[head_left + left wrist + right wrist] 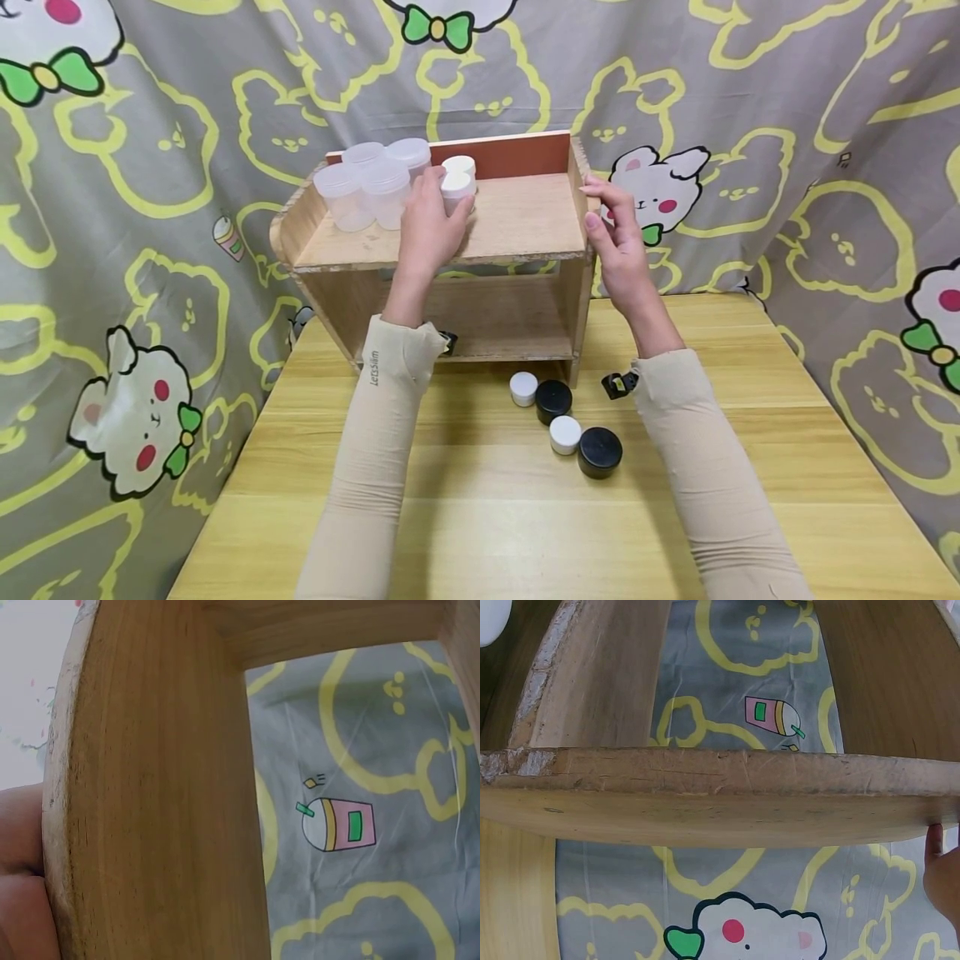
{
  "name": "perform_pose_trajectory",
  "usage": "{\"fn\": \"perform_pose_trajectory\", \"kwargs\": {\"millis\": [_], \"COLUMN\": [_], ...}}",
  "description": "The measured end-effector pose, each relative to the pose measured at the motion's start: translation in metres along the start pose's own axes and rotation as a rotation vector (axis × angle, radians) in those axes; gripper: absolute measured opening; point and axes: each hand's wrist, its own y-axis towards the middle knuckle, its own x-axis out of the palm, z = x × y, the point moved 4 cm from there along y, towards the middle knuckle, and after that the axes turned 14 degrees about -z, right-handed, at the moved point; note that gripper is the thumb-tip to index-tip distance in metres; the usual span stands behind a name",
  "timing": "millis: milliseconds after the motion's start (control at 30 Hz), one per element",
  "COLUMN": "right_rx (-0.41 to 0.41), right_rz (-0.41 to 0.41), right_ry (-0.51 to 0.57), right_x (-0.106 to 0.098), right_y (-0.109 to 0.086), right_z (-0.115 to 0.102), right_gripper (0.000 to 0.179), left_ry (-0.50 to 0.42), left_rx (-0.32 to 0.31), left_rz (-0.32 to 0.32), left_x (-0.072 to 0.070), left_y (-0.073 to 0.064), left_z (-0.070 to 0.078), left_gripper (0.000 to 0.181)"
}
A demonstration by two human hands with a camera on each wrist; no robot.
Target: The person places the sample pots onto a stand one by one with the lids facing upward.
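A small wooden shelf unit stands at the back of the table. On its top board my left hand holds a small white jar between thumb and fingers. Right behind that jar is a second small white jar. To the left of the hand, several translucent plastic jars stand grouped together. My right hand grips the unit's right side panel near its top edge. The right wrist view shows a thumb or finger against that panel; the left wrist view mostly shows wood.
In front of the unit's right foot, two small white jars and two black-lidded jars stand in a staggered row on the wooden table. A black strap piece is by the right sleeve. A patterned curtain hangs close behind.
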Motion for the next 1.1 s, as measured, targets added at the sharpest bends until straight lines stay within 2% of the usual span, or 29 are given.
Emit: {"fn": "perform_pose_trajectory", "kwargs": {"millis": [467, 667, 867, 967, 1100], "right_rx": [0.000, 0.002, 0.006, 0.006, 0.007], "right_rz": [-0.007, -0.011, -0.011, -0.010, -0.008], "right_ry": [-0.011, -0.008, -0.010, -0.009, -0.010], "right_x": [0.000, 0.001, 0.001, 0.000, 0.000], "right_y": [-0.001, 0.000, -0.001, -0.001, -0.001], "right_z": [-0.001, -0.001, 0.000, 0.000, 0.000], "right_gripper": [0.036, 0.036, 0.036, 0.036, 0.036], "left_ry": [0.008, -0.001, 0.011, 0.021, 0.060], "left_rx": [0.027, 0.051, 0.113, 0.166, 0.266], "left_rz": [0.021, 0.050, 0.106, 0.137, 0.171], "left_x": [-0.001, -0.003, -0.002, -0.002, 0.001], "left_y": [-0.001, -0.004, -0.007, -0.011, -0.024], "left_z": [-0.001, 0.000, 0.002, 0.004, 0.010], "left_gripper": [0.051, 0.054, 0.059, 0.059, 0.055]}}
